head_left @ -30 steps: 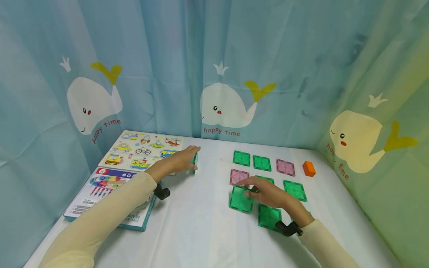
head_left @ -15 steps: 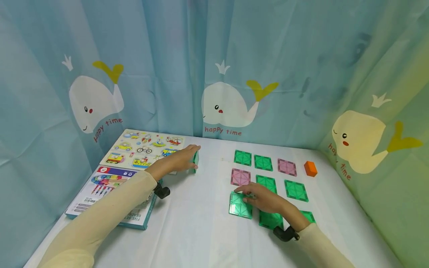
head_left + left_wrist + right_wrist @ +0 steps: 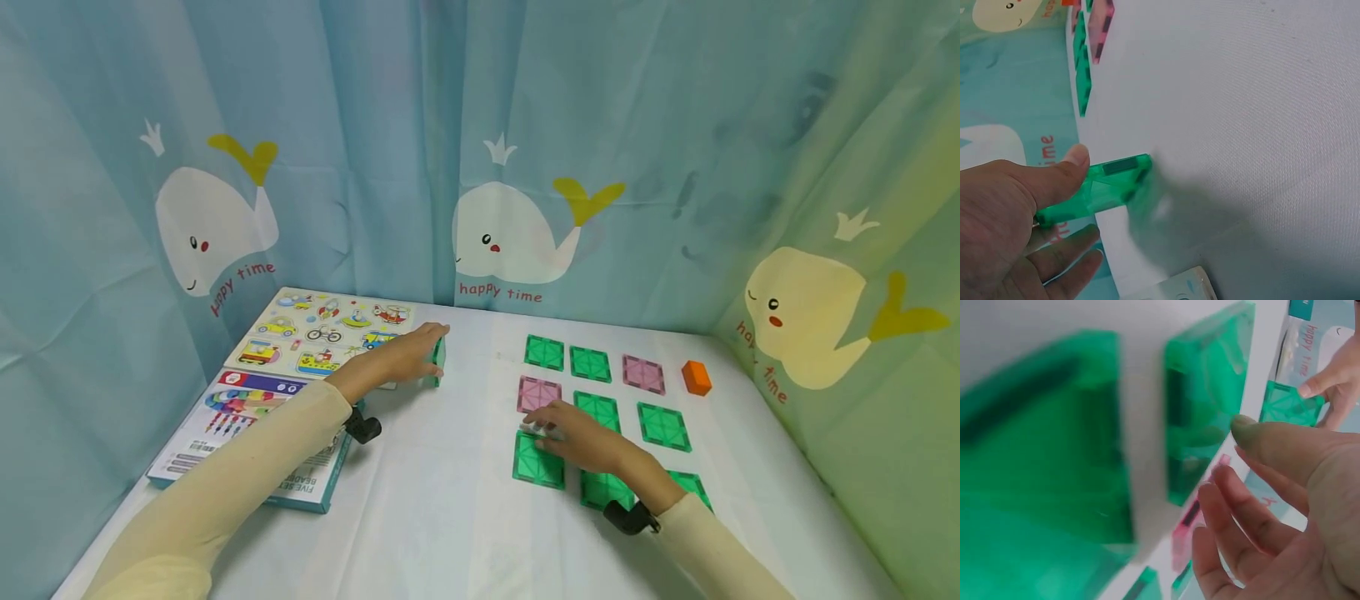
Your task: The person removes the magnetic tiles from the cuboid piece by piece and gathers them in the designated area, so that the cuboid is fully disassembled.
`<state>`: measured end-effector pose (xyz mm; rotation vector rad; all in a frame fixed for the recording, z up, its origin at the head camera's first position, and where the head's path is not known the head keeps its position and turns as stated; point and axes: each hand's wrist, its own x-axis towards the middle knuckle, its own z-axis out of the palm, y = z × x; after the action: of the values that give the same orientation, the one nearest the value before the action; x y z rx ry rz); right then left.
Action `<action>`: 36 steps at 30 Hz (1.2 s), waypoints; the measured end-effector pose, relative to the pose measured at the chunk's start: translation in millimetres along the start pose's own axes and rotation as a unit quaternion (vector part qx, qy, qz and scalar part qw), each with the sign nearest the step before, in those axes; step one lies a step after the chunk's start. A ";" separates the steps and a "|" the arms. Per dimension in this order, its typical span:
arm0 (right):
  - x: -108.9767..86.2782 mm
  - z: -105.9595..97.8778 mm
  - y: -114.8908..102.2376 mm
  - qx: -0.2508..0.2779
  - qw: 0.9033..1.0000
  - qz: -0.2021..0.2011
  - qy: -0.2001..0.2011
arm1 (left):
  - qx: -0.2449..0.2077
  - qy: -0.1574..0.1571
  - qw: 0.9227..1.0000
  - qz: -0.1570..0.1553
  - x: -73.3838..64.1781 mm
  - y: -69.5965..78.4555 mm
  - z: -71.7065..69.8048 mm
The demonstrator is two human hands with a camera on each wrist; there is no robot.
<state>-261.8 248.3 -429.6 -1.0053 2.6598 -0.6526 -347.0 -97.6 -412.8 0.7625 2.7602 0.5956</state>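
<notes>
In the head view, my left hand (image 3: 408, 354) grips a green square magnetic tile (image 3: 438, 362) held on edge. The left wrist view shows the thumb on one face of that tile (image 3: 1100, 190), with the other fingers behind or below it. My right hand (image 3: 581, 437) hovers over the near edge of the tile group, fingers loosely bent and holding nothing. Just below its fingertips, a green tile (image 3: 538, 462) lies flat on the cloth. In the right wrist view, the thumb tip appears beside a green tile (image 3: 1207, 400); whether they touch I cannot tell.
Several green tiles (image 3: 663, 427) and two pink tiles (image 3: 538, 394) lie in loose rows on the white cloth (image 3: 450, 500). An orange block (image 3: 696, 377) stands at their right. A picture puzzle board (image 3: 285, 333) and a bead-set box (image 3: 300, 479) are at left.
The green tile under my right hand has gone from tilted to flat on the cloth, and the right fingers have let go of it. My left hand keeps its tile almost in place.
</notes>
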 end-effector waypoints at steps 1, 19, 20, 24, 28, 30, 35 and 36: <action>3.8 -0.5 -0.9 0.005 1.000 0.002 0.004 | 0.001 0.000 1.000 0.000 -0.1 0.2 -0.1; 131.9 5.0 -22.4 0.075 0.995 0.067 -0.006 | 0.004 0.004 1.000 -0.006 -0.2 -1.1 1.5; 137.9 5.5 -23.4 0.081 0.994 0.067 -0.010 | 0.003 0.005 1.000 -0.007 -0.5 -1.2 1.4; 159.3 10.2 -25.6 0.095 0.992 0.080 -0.017 | -0.005 0.013 1.000 -0.010 -1.2 -1.0 1.4; 177.1 18.0 -26.9 0.100 0.992 0.076 -0.015 | -0.010 0.023 1.000 0.002 -2.0 -1.2 0.8; 182.7 21.1 -28.5 0.091 0.993 0.071 -0.007 | -0.010 0.027 1.000 0.007 -2.5 -1.4 0.1; 188.0 23.6 -30.3 0.073 0.995 0.067 0.006 | -0.023 0.036 0.999 0.013 -4.4 -5.4 0.0; 188.3 23.7 -30.1 0.074 0.995 0.067 0.004 | -0.025 0.038 0.999 0.017 -5.0 -6.4 0.4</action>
<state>-375.6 94.3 -445.4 -0.7788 2.6138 -0.8109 -345.5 -105.1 -415.4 0.7920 2.7939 0.7119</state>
